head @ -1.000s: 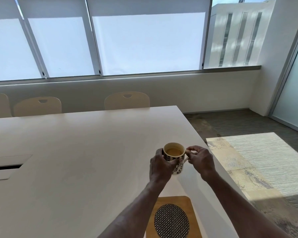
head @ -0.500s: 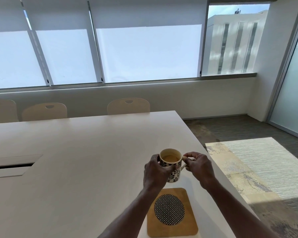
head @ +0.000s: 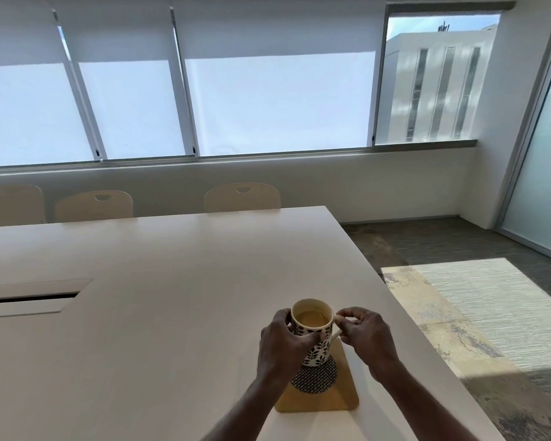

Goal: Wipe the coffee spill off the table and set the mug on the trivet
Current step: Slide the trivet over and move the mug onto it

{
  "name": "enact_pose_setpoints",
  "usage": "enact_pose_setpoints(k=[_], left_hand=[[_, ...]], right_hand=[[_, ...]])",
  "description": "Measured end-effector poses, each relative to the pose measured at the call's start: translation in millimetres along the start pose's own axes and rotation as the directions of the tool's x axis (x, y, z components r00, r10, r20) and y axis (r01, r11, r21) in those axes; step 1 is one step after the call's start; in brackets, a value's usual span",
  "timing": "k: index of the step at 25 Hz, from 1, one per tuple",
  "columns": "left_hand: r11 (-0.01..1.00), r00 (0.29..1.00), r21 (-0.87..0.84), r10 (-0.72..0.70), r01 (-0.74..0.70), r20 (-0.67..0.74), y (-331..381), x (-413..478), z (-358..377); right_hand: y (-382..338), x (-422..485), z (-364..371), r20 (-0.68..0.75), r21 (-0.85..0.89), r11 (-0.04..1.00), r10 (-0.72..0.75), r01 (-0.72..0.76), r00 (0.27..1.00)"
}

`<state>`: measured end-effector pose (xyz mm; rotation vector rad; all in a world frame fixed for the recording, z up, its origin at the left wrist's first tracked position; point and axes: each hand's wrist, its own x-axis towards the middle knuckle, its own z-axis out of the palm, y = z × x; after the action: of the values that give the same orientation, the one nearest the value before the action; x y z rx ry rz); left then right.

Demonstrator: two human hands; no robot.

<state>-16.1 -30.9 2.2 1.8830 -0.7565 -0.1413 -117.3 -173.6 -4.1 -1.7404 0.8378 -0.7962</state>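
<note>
Now: mug at trivet, both hands on it

Now the mug (head: 314,332), white w/ black leaf print and light-brown coffee inside, stands upright over the 12 o'clock edge of the trivet (head: 331,401), a wooden board w/ a round black-and-white patterned disc. Can't tell if the base is touching the disc or just above it. L hand (head: 280,342) wraps the mug body from 9 o'clock, fingers curled round it. R hand (head: 368,338) pinches the handle at 3 o'clock. Trivet lies on the pale table (head: 172,281) near its right edge, approx 5 o'clock in view. A cable hatch (head: 29,297) sits at 9 o'clock; chairs (head: 242,198) line the far side at 12.
</note>
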Motion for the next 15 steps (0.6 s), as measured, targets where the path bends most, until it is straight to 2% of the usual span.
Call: enact_pose_setpoints(k=[15], left_hand=[[1.000, 1.000, 0.015, -0.018, 0.018, -0.016, -4, -21, -2]], right_hand=[[-1, -19, -4, 0.044, -0.026, 1.000, -0.003, 0.004, 0.999]])
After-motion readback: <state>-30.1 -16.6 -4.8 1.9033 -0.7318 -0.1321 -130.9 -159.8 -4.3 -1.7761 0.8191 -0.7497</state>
